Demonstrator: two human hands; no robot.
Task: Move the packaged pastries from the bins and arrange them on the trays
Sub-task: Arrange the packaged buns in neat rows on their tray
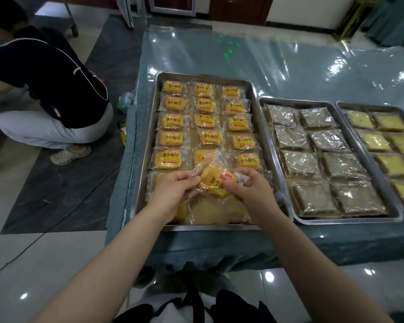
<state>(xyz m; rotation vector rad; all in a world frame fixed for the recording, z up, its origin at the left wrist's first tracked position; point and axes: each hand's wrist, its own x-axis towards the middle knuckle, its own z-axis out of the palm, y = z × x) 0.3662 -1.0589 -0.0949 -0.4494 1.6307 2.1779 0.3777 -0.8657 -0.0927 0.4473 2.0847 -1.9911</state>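
Left hand (173, 190), right hand (247, 192) pinch pastry packet (214, 183) above steel tray (196, 227); plastic-covered table (289, 66), tiled floor (44, 264).

Both bare forearms reach forward and converge. Fingers of left hand (173, 188) curled, pinching left edge of clear-wrapped yellow bread packet (214, 184). The right hand (248, 191) grips its right side, thumb on top. Hands near, not touching.

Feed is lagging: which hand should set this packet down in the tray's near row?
Right, probably: the right hand wraps the packet, thumb on its label; the left hand only pinches the wrapper's end.
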